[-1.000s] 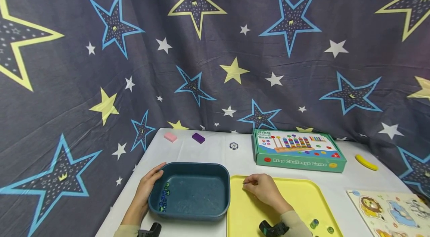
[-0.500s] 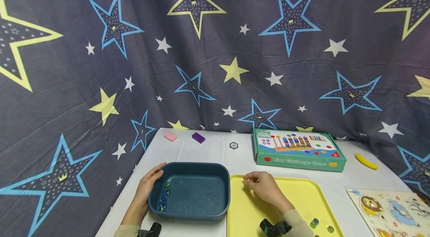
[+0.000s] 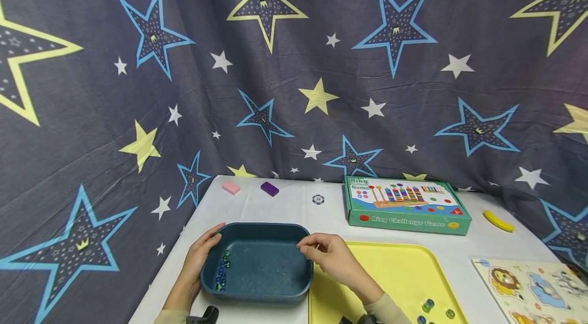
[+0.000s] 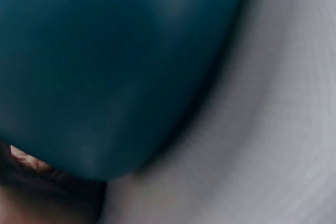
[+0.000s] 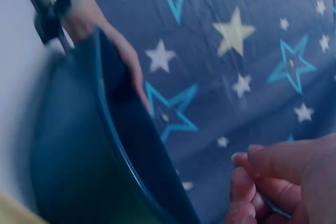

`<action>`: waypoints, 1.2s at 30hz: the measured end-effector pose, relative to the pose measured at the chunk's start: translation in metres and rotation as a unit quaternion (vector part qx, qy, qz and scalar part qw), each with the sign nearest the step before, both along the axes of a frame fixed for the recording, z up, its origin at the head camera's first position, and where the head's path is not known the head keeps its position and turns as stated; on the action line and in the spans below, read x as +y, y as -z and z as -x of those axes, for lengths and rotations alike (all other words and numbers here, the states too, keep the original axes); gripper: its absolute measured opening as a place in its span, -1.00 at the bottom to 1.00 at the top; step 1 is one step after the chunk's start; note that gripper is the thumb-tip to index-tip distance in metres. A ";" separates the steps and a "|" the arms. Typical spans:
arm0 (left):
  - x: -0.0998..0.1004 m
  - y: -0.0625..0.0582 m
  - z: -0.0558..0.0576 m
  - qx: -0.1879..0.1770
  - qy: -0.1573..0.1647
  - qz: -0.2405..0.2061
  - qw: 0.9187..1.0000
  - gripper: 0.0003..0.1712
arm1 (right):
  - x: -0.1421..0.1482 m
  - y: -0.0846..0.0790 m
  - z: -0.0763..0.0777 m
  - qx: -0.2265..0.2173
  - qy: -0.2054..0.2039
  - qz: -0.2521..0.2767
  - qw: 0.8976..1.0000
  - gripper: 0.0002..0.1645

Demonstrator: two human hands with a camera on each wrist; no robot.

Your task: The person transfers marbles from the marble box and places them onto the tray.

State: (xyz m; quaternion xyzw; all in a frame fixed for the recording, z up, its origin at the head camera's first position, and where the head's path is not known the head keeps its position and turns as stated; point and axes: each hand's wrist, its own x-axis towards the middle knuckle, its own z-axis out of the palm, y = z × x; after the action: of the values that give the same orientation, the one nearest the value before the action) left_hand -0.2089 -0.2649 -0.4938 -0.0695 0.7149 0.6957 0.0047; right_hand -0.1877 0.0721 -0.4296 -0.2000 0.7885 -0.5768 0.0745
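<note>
My left hand (image 3: 198,255) rests along the left end of a dark teal tub (image 3: 271,290), its fingers lying fairly straight against the outer wall near the far corner. Blue and green glass marbles (image 3: 223,265) lie inside the tub along its left wall. Over the tub's right rim is my right hand (image 3: 333,257), thumb and fingertips pinched together on a small marble that the fingers mostly hide. The right wrist view shows these fingertips (image 5: 242,182) close beside the tub. The teal wall (image 4: 115,66) fills much of the left wrist view.
A yellow tray (image 3: 390,263) adjoins the tub, with several marbles (image 3: 428,305) at its near right. Behind stand a green game box (image 3: 409,217), a poker chip (image 3: 318,200), and purple (image 3: 269,189) and pink blocks (image 3: 231,188). At right are a yellow curved piece (image 3: 498,221) and an animal puzzle board (image 3: 523,283).
My right hand has moved left from the tray's far left corner to the tub's right rim, fingertips still together. My left hand stays at the tub.
</note>
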 end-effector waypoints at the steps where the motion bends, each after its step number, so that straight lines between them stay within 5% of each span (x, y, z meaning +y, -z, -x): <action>1: 0.000 0.000 0.000 0.000 0.001 -0.003 1.000 -0.46 | -0.006 0.000 -0.002 0.007 -0.009 -0.001 1.000 -0.82; 12: 0.000 0.000 -0.001 0.002 -0.005 -0.004 1.000 -0.44 | -0.072 0.010 -0.001 -0.010 -0.094 -0.014 0.995 -0.86; 22: 0.001 0.000 -0.001 -0.009 -0.009 -0.006 1.000 -0.47 | -0.114 0.019 0.001 -0.008 -0.162 -0.110 0.981 -0.81; 36: 0.000 -0.001 -0.001 -0.010 0.000 -0.014 1.000 -0.47 | -0.143 0.028 0.000 -0.016 -0.190 -0.164 0.968 -0.81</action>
State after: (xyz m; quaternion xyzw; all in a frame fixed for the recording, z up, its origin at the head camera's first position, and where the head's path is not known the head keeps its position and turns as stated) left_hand -0.2081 -0.2647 -0.4925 -0.0765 0.7050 0.7050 0.0123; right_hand -0.1877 -0.0706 -0.4576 -0.3221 0.8184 -0.4181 0.2271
